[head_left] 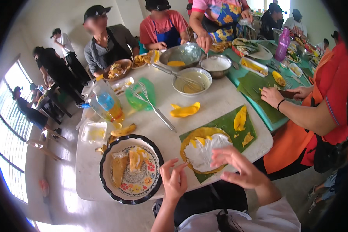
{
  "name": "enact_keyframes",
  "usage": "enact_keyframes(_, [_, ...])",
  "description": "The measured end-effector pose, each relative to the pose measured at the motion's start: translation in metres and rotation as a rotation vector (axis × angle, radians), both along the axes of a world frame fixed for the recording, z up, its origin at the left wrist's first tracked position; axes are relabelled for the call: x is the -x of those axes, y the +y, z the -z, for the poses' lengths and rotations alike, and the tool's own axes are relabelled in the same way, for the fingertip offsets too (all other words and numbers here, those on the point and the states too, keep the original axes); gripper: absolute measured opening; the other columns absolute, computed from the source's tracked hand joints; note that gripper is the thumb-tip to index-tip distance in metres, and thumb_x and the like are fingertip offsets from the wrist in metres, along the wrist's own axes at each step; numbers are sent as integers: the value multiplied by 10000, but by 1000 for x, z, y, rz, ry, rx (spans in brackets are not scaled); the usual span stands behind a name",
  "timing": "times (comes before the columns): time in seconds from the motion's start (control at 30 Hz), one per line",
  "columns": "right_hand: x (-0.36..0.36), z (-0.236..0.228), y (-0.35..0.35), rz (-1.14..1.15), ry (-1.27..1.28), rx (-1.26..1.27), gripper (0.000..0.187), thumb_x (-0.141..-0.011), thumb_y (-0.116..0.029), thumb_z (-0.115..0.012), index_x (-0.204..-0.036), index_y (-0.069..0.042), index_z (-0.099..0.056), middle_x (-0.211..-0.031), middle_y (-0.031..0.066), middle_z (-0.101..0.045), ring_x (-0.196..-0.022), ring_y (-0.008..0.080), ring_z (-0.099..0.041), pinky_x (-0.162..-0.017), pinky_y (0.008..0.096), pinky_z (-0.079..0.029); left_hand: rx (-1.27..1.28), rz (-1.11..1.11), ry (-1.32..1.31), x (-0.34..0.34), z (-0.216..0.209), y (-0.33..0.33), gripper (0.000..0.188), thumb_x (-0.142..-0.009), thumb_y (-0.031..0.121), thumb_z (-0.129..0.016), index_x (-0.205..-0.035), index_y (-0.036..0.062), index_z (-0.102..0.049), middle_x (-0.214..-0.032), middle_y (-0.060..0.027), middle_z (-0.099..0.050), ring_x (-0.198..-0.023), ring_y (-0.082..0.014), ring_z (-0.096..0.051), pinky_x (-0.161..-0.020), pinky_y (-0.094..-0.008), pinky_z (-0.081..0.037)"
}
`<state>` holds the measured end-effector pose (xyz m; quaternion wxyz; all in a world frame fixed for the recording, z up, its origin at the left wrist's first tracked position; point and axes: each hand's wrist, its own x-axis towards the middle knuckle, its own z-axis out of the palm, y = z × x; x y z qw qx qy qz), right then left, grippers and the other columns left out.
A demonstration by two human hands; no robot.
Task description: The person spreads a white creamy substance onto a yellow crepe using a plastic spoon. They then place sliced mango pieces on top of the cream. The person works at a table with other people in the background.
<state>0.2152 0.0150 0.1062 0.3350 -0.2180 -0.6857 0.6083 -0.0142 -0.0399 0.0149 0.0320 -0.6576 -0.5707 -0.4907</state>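
A round yellow crepe [185,160] spread with white cream [207,154] lies on a green banana leaf [220,123] at the table's near edge. Several mango pieces [200,141] sit on the cream's far left part. My left hand [174,181] is at the crepe's left edge, fingers bent and apart, holding nothing I can see. Over the right part of the crepe hovers my right hand [241,170], thumb and fingers spread, with nothing in it. A larger mango slice [240,118] and a small scrap rest on the leaf's right side.
Left of my hands stands a wavy-rimmed dish [104,183] holding filled, folded crepes. Beyond are a whisk [158,112], mango peel [185,111], a bowl of batter [192,92] and a clear bottle [108,102]. On the right, a person in red works over banana leaves [255,91].
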Motion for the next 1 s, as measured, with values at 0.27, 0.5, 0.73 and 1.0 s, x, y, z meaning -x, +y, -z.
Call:
enact_keyframes(0.27, [58, -21, 120, 112, -37, -44, 607, -1007, -320, -546, -1532, -101, -334, -1283, 101, -525, -1146, 153, -554, -937, 312, -466, 56, 101, -45, 2, 1, 4, 319, -800, -89, -592, -1074, 53, -674, -1140, -165, -585, -955, -300, -581, -832, -378, -497])
enact_keyframes(0.5, [104, -13, 195, 133, -182, -21, 599, -1015, -315, -540, -1546, -148, -320, -852, 57, -621, -615, 90, -595, -547, 230, -485, 32, 143, -92, 3, 0, 5, 313, -824, -85, -589, -1097, 49, -661, -1145, -166, -586, -972, -305, -577, -838, -379, -501])
enact_keyframes(0.73, [131, -32, 221, 169, -231, -10, 632, -1018, -345, -535, -1565, -184, -264, -759, 49, -634, -528, 100, -582, -508, 252, -499, 0, 131, -94, 5, 2, 4, 319, -824, -89, -586, -1103, 48, -657, -1142, -161, -591, -966, -307, -582, -833, -380, -500])
enact_keyframes(1.0, [141, -38, 232, 245, -272, -147, 648, -1005, -328, -523, -1572, -185, -243, -700, 60, -639, -457, 130, -574, -436, 280, -477, 24, 157, -122, 6, 5, 2, 325, -826, -73, -600, -1124, 50, -644, -1162, -151, -582, -1002, -342, -572, -866, -416, -473])
